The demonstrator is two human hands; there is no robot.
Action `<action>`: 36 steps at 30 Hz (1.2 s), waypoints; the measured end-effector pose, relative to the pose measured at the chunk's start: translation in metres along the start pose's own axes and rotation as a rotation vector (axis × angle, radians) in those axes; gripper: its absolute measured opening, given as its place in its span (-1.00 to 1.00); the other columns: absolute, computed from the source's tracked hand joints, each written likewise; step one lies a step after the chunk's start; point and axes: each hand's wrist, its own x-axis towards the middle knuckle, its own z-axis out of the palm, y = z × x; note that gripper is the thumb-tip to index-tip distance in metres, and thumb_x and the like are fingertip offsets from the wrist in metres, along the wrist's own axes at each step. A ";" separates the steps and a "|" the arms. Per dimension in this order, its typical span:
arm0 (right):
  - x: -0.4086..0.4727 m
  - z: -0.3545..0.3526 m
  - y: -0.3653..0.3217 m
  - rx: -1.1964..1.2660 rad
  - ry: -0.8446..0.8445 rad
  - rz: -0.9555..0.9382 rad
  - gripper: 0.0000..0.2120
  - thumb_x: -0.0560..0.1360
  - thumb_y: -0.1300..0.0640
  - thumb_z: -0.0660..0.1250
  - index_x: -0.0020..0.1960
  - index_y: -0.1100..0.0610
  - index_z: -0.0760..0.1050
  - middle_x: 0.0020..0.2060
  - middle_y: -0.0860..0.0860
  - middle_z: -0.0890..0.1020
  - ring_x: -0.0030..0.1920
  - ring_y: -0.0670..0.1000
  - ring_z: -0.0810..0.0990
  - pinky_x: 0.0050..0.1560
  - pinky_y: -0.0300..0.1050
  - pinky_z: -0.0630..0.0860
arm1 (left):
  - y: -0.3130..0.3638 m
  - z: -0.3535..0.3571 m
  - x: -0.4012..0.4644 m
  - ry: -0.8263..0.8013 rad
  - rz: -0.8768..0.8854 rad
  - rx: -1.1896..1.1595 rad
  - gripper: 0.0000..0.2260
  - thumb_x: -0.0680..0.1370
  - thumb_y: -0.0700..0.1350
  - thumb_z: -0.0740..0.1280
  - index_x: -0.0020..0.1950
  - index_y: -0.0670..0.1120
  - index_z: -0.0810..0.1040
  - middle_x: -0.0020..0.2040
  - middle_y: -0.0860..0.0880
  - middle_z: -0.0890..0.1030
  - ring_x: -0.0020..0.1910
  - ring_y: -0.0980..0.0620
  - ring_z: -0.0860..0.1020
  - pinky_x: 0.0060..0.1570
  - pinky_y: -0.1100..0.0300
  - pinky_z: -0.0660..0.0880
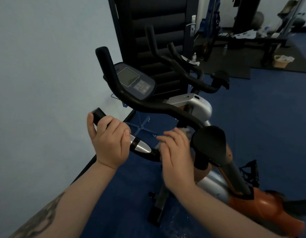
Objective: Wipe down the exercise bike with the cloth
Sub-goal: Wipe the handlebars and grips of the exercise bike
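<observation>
The exercise bike point(198, 107) stands in front of me, silver and orange, with black handlebars point(155, 107) and a dark console point(133, 81). My left hand point(108, 141) grips the near end of the left handle, just above its silver sensor band point(142, 146). My right hand point(176, 153) presses a pale cloth point(184, 131) against the handlebar's curved lower part. Most of the cloth is hidden under that hand, with only bits showing at the fingers. A black pad point(208, 145) sits just right of my right hand.
A pale wall point(45, 74) runs along the left. A second bike point(183, 66) stands behind, in front of a dark padded panel point(157, 31). The floor is blue point(260, 126), with black mats, a bench and gym clutter at the back right.
</observation>
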 end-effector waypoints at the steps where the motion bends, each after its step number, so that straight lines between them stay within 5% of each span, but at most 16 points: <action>1: -0.006 -0.002 0.001 -0.030 -0.029 -0.048 -0.69 0.63 0.06 0.09 0.21 0.05 0.56 0.25 -0.13 0.47 0.45 -0.18 0.17 0.40 -0.43 -0.02 | 0.001 0.000 0.000 0.002 -0.006 0.000 -0.59 0.62 -0.08 0.01 -0.33 -0.08 0.51 -0.31 0.02 0.54 -0.03 -0.04 0.47 0.48 -0.07 -0.06; 4: 0.001 -0.011 0.005 -0.078 -0.124 -0.115 -0.69 0.65 0.06 0.10 0.28 0.07 0.52 0.26 -0.10 0.47 0.44 -0.15 0.18 0.47 -0.22 0.06 | 0.002 -0.001 0.000 -0.006 -0.008 0.003 -0.60 0.61 -0.09 0.02 -0.32 -0.08 0.50 -0.31 0.02 0.53 -0.02 -0.04 0.46 0.48 -0.08 -0.06; 9: -0.009 -0.010 -0.011 -0.031 -0.116 0.002 -0.65 0.65 0.03 0.07 0.38 0.07 0.39 0.38 -0.13 0.33 0.48 -0.23 0.03 0.48 -0.31 -0.03 | 0.006 -0.007 0.000 -0.071 -0.030 0.019 -0.59 0.63 -0.08 -0.01 -0.29 -0.08 0.51 -0.28 0.02 0.53 0.00 -0.04 0.46 0.49 -0.09 -0.08; 14: -0.024 -0.004 -0.035 -0.121 -0.260 -0.053 -0.44 0.60 -0.17 -0.17 0.56 -0.04 0.05 0.47 -0.22 0.15 0.48 -0.26 -0.10 0.50 -0.25 -0.19 | 0.005 -0.016 0.002 -0.163 -0.012 0.034 -0.58 0.64 -0.08 -0.03 -0.26 -0.09 0.52 -0.23 0.01 0.55 0.05 -0.04 0.46 0.49 -0.10 -0.08; 17: -0.009 -0.028 -0.020 -0.136 -0.359 -0.175 -0.56 0.66 -0.03 0.01 0.52 -0.04 0.19 0.44 -0.17 0.32 0.46 -0.19 0.19 0.51 -0.15 0.08 | 0.001 -0.025 0.007 -0.240 0.056 0.026 -0.61 0.64 -0.08 -0.01 -0.21 -0.07 0.55 -0.11 0.03 0.60 0.13 -0.02 0.48 0.48 -0.06 -0.08; 20: -0.013 -0.033 -0.004 -0.382 -0.295 -0.295 -0.59 0.63 0.00 0.05 0.41 0.06 0.40 0.32 -0.04 0.50 0.39 -0.02 0.39 0.45 -0.01 0.16 | -0.005 -0.035 0.014 -0.277 0.092 -0.005 -0.69 0.63 -0.05 0.08 -0.08 -0.06 0.60 0.25 -0.02 0.57 0.34 -0.03 0.42 0.47 0.03 -0.01; 25: -0.014 0.010 -0.035 -0.379 -0.062 -0.218 -0.65 0.56 0.04 0.14 0.24 0.14 0.53 -0.06 0.00 0.61 -0.07 0.04 0.54 0.02 -0.01 0.54 | -0.022 -0.044 0.035 -0.318 -0.181 -0.083 -0.64 0.57 -0.02 0.20 0.32 -0.13 0.44 0.44 -0.12 0.37 0.47 -0.11 0.26 0.49 0.08 0.03; 28: 0.005 0.020 -0.060 -0.416 -0.132 -0.255 -0.64 0.51 0.07 0.37 0.27 0.16 0.51 -0.03 0.02 0.62 -0.16 0.02 0.59 -0.18 -0.09 0.55 | -0.025 -0.048 0.038 -0.401 -0.189 -0.218 -0.59 0.61 0.01 0.15 0.36 -0.19 0.43 0.34 -0.10 0.48 0.35 -0.09 0.42 0.40 -0.02 0.30; 34: 0.010 -0.001 -0.043 -0.493 -0.321 -0.262 -0.59 0.62 -0.08 0.07 0.38 0.09 0.36 0.01 0.01 0.59 -0.14 0.06 0.58 -0.15 -0.02 0.50 | -0.029 -0.058 0.040 -0.515 -0.283 -0.443 -0.58 0.63 0.07 0.12 0.42 -0.08 0.40 0.37 0.02 0.46 0.37 0.07 0.40 0.37 0.07 0.35; 36: 0.007 -0.002 -0.049 -0.673 -0.339 -0.316 -0.75 0.47 0.03 0.41 0.10 0.11 0.54 -0.11 0.02 0.59 -0.32 0.03 0.55 -0.40 -0.06 0.42 | -0.030 -0.061 0.042 -0.529 -0.301 -0.507 -0.62 0.64 0.05 0.13 0.43 -0.02 0.38 0.39 0.07 0.44 0.39 0.15 0.37 0.39 0.17 0.31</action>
